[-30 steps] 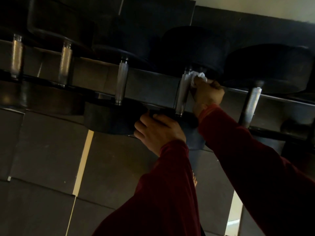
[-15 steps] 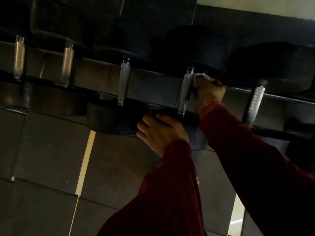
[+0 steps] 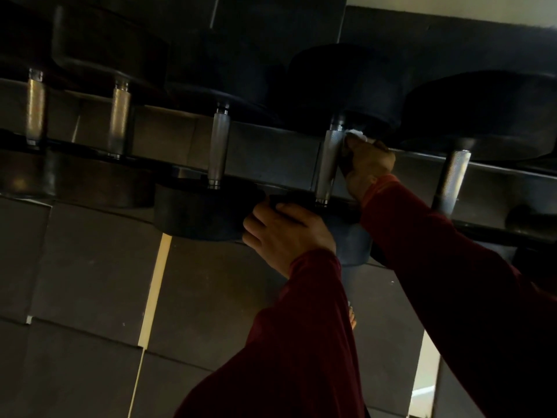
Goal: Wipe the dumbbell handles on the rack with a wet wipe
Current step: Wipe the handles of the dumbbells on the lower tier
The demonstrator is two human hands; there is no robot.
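Observation:
Several black dumbbells with knurled steel handles lie across a dark rack. My right hand grips a white wet wipe against the right side of one handle, near its upper end. Only a small corner of the wipe shows above my fingers. My left hand holds the near black head of that same dumbbell, fingers curled over its edge. Neighbouring handles stand to the left and to the right.
Two more handles sit further left on the rack. Below lies a floor of dark rubber tiles with a pale seam. Both my arms wear dark red sleeves.
My right hand has slid the wipe a little up the handle towards the far head, so less of the wipe shows. My left hand stays on the near head.

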